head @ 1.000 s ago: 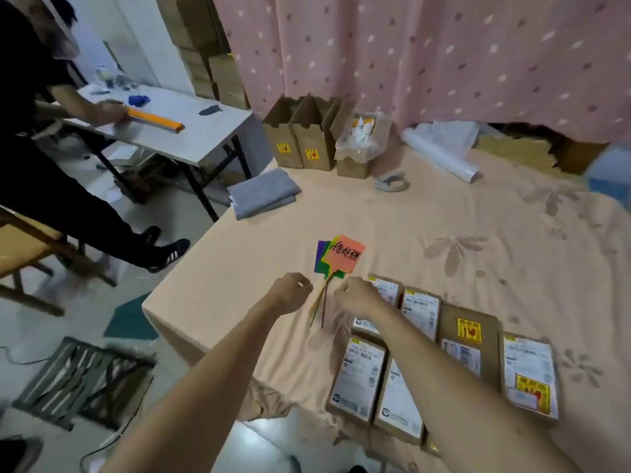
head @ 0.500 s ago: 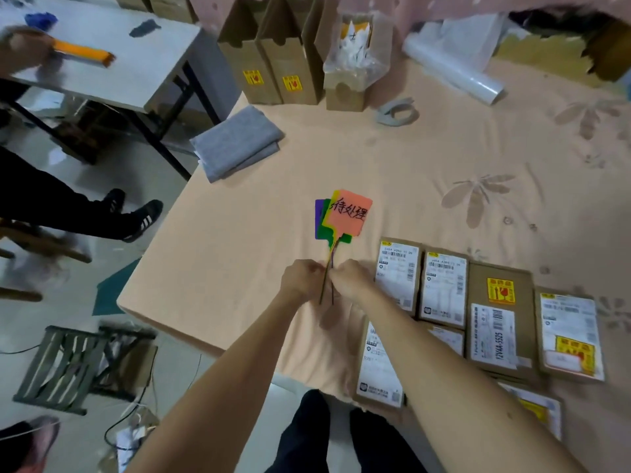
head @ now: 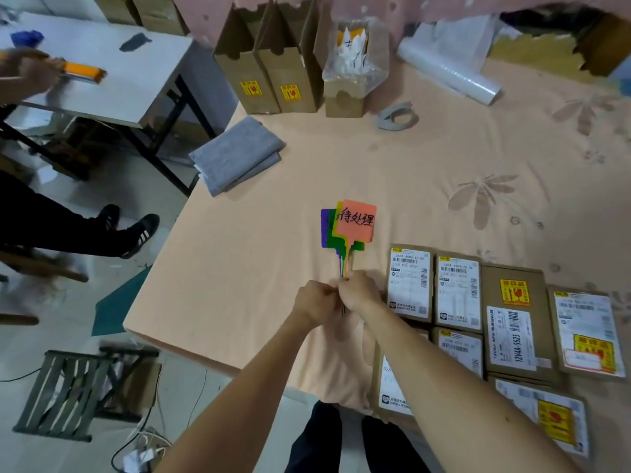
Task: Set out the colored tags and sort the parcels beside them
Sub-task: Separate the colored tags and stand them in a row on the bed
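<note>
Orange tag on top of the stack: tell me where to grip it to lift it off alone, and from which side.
Grip the orange tag by its thin stem just below the square head, coming from the near side, where both the left hand and right hand already pinch the bundled stems. The head lies flat over the yellow, green and purple tags, leaving little edge to catch; probably the stem is easier to separate.

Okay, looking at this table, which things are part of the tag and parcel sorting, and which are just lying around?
Part of the job:
- colored tags, stacked, stems pinched by the left hand and right hand
- parcels, laid flat beside the hands

Just lying about:
- folded grey cloth
- tape dispenser
- roll of clear film
- upright cardboard boxes
</note>
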The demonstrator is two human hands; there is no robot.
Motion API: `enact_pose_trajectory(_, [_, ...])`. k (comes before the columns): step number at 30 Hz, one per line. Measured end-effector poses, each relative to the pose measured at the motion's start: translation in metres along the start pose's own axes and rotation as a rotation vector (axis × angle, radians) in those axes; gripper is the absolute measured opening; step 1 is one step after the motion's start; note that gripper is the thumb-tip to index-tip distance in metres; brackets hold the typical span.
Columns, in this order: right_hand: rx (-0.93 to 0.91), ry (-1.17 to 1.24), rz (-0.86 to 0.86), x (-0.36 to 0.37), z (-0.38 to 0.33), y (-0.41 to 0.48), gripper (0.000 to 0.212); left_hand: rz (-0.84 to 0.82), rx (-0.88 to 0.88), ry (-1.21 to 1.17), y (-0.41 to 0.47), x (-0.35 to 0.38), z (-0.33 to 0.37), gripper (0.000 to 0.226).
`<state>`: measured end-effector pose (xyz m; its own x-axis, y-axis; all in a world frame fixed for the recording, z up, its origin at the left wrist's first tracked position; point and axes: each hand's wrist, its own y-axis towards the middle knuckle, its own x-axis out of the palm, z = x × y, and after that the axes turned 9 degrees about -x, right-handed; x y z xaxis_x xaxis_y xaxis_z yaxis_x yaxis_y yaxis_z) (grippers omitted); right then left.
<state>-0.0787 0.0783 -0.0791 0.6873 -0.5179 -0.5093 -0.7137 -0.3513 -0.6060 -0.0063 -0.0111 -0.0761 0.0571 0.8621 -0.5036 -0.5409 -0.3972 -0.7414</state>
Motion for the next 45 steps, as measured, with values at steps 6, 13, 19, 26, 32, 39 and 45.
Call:
enact_pose_trajectory(6, [-0.117,0.044,0.072,-0.014,-0.005,-0.008,0.025,-0.109,-0.097,-0.65,0.004,-0.021,0.03,0.028])
enact_pose_trajectory(13, [-0.322,0.241,0.13,-0.056,-0.032,-0.048,0.026,-0.175,0.092,-0.812,-0.026,-0.052,0.093,0.022])
enact_pose_trajectory(19, [-0.459,0.252,0.246,-0.107,-0.052,-0.082,0.024,-0.247,0.359,-0.753,-0.061,-0.083,0.14,0.015])
enact_pose_trajectory(26, [-0.538,0.018,0.396,-0.142,-0.055,-0.095,0.024,-0.171,0.484,-0.595,-0.091,-0.098,0.173,0.009])
enact_pose_trajectory(32, [-0.614,0.183,0.619,-0.161,-0.065,-0.1,0.016,-0.165,0.488,-0.587,-0.094,-0.099,0.174,0.022])
enact_pose_trajectory(39, [-0.618,0.189,0.618,-0.171,-0.079,-0.085,0.016,-0.184,0.456,-0.599,-0.086,-0.097,0.171,0.011])
enact_pose_trajectory(45, [-0.554,0.222,0.524,-0.166,-0.081,-0.063,0.017,-0.171,0.396,-0.611,-0.067,-0.098,0.158,0.014])
